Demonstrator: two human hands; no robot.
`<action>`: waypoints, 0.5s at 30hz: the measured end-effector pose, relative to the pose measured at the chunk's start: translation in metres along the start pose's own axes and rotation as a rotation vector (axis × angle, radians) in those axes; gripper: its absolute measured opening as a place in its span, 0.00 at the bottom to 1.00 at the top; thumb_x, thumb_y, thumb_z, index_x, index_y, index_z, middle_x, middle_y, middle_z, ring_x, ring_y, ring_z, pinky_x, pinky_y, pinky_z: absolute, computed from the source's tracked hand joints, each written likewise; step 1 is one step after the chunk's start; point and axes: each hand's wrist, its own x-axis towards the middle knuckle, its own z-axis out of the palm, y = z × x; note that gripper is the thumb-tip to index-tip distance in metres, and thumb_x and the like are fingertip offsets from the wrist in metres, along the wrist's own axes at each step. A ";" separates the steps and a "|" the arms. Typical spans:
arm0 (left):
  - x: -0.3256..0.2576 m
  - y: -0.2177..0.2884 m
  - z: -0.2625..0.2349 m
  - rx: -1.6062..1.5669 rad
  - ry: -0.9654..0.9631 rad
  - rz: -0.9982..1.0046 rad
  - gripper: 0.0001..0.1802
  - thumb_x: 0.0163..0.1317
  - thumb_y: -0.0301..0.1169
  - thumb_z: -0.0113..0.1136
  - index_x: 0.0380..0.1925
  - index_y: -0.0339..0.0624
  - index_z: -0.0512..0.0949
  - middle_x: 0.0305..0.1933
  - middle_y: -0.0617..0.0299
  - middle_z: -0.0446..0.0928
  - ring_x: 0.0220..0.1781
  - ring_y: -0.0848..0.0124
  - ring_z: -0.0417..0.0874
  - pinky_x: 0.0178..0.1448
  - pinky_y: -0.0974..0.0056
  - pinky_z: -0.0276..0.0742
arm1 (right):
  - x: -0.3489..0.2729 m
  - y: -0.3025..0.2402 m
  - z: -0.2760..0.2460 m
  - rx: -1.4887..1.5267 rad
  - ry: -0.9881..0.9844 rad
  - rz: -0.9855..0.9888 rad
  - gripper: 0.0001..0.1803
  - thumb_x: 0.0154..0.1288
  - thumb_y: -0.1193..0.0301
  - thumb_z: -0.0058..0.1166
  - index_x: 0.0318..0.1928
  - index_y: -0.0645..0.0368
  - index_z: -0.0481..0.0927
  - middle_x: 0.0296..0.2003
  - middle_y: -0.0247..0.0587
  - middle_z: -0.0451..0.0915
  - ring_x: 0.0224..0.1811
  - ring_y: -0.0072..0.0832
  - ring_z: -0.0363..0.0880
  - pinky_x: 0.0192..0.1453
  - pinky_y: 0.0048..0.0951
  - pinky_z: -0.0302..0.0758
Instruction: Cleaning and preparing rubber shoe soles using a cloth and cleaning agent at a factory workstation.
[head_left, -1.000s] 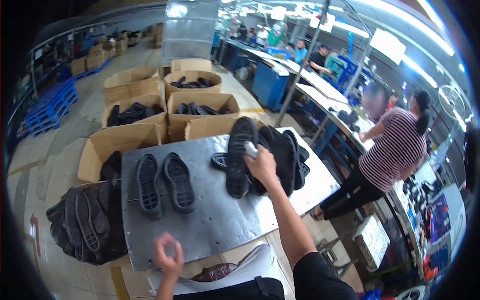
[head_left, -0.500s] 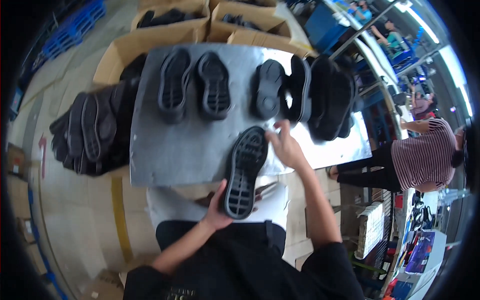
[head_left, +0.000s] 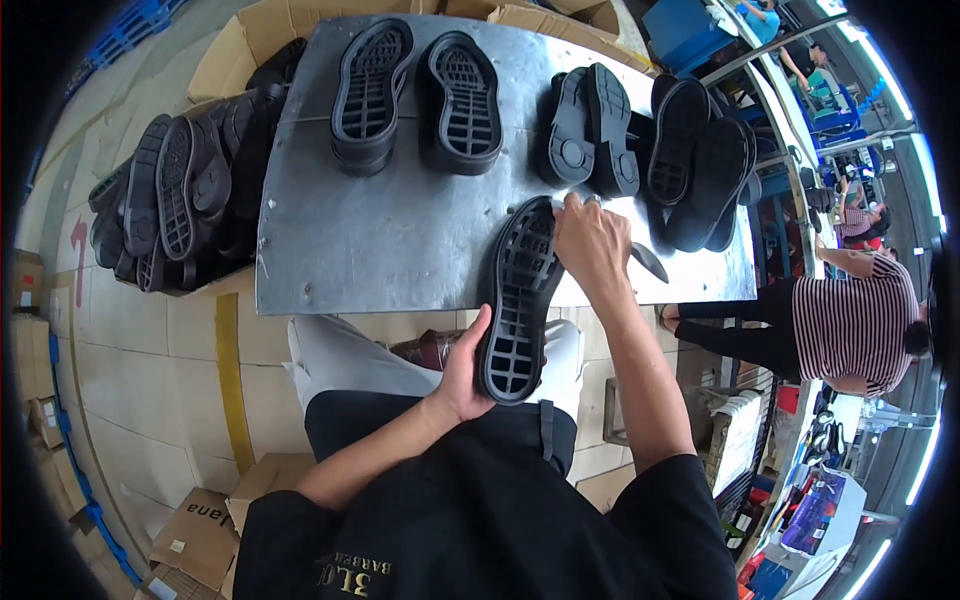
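A black shoe sole (head_left: 518,300) with a grid of open cells is held up over the table's near edge, toe pointing away. My left hand (head_left: 462,375) grips it round the heel, thumb along its left side. My right hand (head_left: 592,240) is closed at the right of the toe, knuckles up; its fingertips touch or almost touch the rim. What it pinches is hidden. Just beyond that wrist a dark, slim, pointed piece (head_left: 650,263) shows; whether it is in the hand or on the metal table (head_left: 400,235), I cannot tell.
Two soles (head_left: 464,105) lie cell side up at the far left, two smooth-sided soles (head_left: 572,135) right of them. Piled soles (head_left: 705,170) cover the right end. Another heap (head_left: 175,195) fills a carton at left. Open cartons (head_left: 250,45) stand behind; a person in stripes (head_left: 850,320) is at right.
My right hand has gone from loosely spread fingers to a closed grip at the toe. The pointed piece now shows beside it. The view has tilted, so table and soles appear higher.
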 end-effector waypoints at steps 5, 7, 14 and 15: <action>0.003 0.005 0.005 0.016 0.005 -0.023 0.36 0.66 0.60 0.38 0.55 0.38 0.71 0.48 0.51 0.77 0.45 0.59 0.82 0.46 0.55 0.81 | 0.002 -0.003 0.005 -0.087 0.125 -0.150 0.04 0.54 0.77 0.48 0.26 0.60 0.76 0.22 0.46 0.78 0.26 0.38 0.82 0.31 0.35 0.74; 0.002 0.006 0.002 0.019 0.002 -0.016 0.36 0.66 0.60 0.38 0.55 0.38 0.71 0.48 0.51 0.77 0.45 0.59 0.82 0.46 0.55 0.81 | -0.003 -0.007 0.007 -0.064 0.136 -0.172 0.03 0.55 0.77 0.48 0.27 0.60 0.76 0.22 0.46 0.78 0.26 0.38 0.82 0.31 0.35 0.74; 0.001 0.009 0.002 0.015 0.015 -0.042 0.36 0.66 0.60 0.38 0.53 0.37 0.72 0.47 0.50 0.77 0.44 0.58 0.82 0.45 0.54 0.81 | -0.027 -0.022 0.000 0.007 0.087 -0.206 0.03 0.54 0.76 0.49 0.29 0.62 0.75 0.23 0.45 0.79 0.26 0.36 0.82 0.29 0.35 0.75; 0.001 0.010 0.004 0.004 0.022 -0.052 0.36 0.66 0.60 0.38 0.53 0.37 0.72 0.47 0.50 0.77 0.44 0.58 0.82 0.45 0.54 0.81 | -0.032 -0.024 -0.001 0.029 0.087 -0.219 0.03 0.54 0.76 0.48 0.29 0.62 0.75 0.23 0.45 0.79 0.26 0.36 0.82 0.29 0.35 0.75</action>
